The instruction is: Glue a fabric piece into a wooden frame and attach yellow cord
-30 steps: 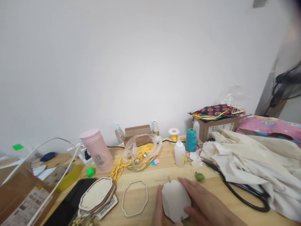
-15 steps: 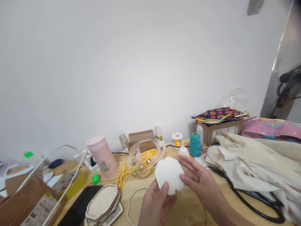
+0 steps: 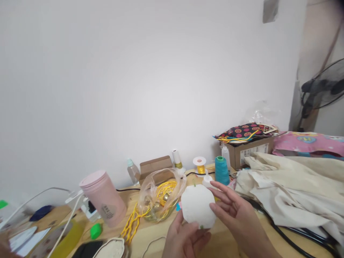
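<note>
My left hand (image 3: pixel 180 237) grips a flat white piece with scalloped, rounded edges (image 3: pixel 198 205) from below, thumb on its front and fingers behind. Small bits of green cord show at its top and bottom edges. On the other side, my right hand (image 3: pixel 234 212) has its thumb and fingers closed around the right edge of the same piece. A bit of pink and blue (image 3: pixel 178 206) peeks out at its left edge; I cannot make out what it is. Directly behind stands a small white squeeze bottle (image 3: pixel 207 177), partly hidden by the piece and fingers.
A clear plastic bag (image 3: pixel 172 179) with yellow cord and bells lies left, beside a pink cup (image 3: pixel 103 199). Teal thread (image 3: pixel 221 171) and a yellow spool (image 3: pixel 200 166) stand behind. Cream cloth (image 3: pixel 290 186) and black-handled scissors (image 3: pixel 309 233) lie right; cream scalloped pieces (image 3: pixel 111 249) front left.
The camera view has shifted and tilted, so the table items sit differently in the picture. The white piece has turned slightly and faces me more squarely, still between both hands.
</note>
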`<state>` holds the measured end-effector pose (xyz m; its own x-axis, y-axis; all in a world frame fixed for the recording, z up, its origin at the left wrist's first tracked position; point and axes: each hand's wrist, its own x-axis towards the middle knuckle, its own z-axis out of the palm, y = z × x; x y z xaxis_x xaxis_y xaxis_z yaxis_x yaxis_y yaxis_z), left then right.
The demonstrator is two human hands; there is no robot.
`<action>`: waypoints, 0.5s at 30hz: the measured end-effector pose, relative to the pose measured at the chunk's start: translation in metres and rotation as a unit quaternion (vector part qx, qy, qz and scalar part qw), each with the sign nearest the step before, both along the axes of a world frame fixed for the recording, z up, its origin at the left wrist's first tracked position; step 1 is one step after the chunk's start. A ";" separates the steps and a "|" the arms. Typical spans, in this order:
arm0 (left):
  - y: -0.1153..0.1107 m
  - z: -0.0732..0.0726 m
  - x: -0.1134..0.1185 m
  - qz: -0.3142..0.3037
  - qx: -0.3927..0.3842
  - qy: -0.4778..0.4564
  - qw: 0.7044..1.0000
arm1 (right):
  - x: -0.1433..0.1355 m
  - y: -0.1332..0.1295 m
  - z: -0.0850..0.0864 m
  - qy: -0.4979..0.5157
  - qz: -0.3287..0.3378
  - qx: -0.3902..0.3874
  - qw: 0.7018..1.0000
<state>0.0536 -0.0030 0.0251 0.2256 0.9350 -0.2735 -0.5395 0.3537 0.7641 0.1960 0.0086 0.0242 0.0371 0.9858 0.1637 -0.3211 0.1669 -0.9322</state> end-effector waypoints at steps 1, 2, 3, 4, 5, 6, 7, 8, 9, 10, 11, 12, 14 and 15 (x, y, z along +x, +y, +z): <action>-0.001 -0.002 0.001 0.002 -0.009 -0.009 1.000 | -0.001 -0.001 0.000 -0.007 0.000 0.006 1.000; -0.001 -0.004 0.002 0.008 -0.016 -0.015 1.000 | -0.002 -0.001 -0.001 -0.013 0.001 0.012 1.000; -0.002 -0.005 0.003 0.018 -0.023 -0.015 0.999 | -0.003 -0.001 -0.001 -0.021 0.002 0.015 1.000; -0.002 -0.007 0.004 0.029 -0.028 -0.010 0.999 | -0.004 -0.001 -0.002 -0.029 0.004 0.018 0.999; -0.002 -0.008 0.004 0.043 -0.030 0.000 0.999 | -0.005 -0.002 -0.002 -0.036 0.005 0.020 0.999; -0.002 -0.010 0.005 0.058 -0.029 0.010 0.998 | -0.005 -0.002 -0.003 -0.043 0.005 0.023 0.999; -0.003 -0.011 0.005 0.072 -0.026 0.020 0.997 | -0.006 -0.002 -0.004 -0.046 0.006 0.025 0.999; -0.003 -0.012 0.006 0.083 -0.023 0.029 0.996 | -0.007 -0.002 -0.004 -0.048 0.007 0.026 0.998; -0.003 -0.012 0.006 0.092 -0.019 0.036 0.995 | -0.007 -0.002 -0.004 -0.049 0.009 0.028 0.998; -0.003 -0.013 0.007 0.099 -0.016 0.041 0.994 | -0.007 -0.002 -0.004 -0.048 0.010 0.028 0.998; -0.003 -0.013 0.007 0.106 -0.012 0.046 0.993 | -0.007 -0.002 -0.004 -0.048 0.011 0.026 0.998; -0.004 -0.012 0.007 0.111 -0.006 0.053 0.992 | -0.008 -0.002 -0.003 -0.048 0.012 0.025 0.998; -0.004 -0.010 0.008 0.118 0.009 0.067 0.991 | -0.008 -0.003 -0.003 -0.048 0.010 0.021 0.999; -0.005 -0.009 0.008 0.118 0.017 0.074 0.990 | -0.007 -0.003 -0.002 -0.048 0.010 0.020 0.999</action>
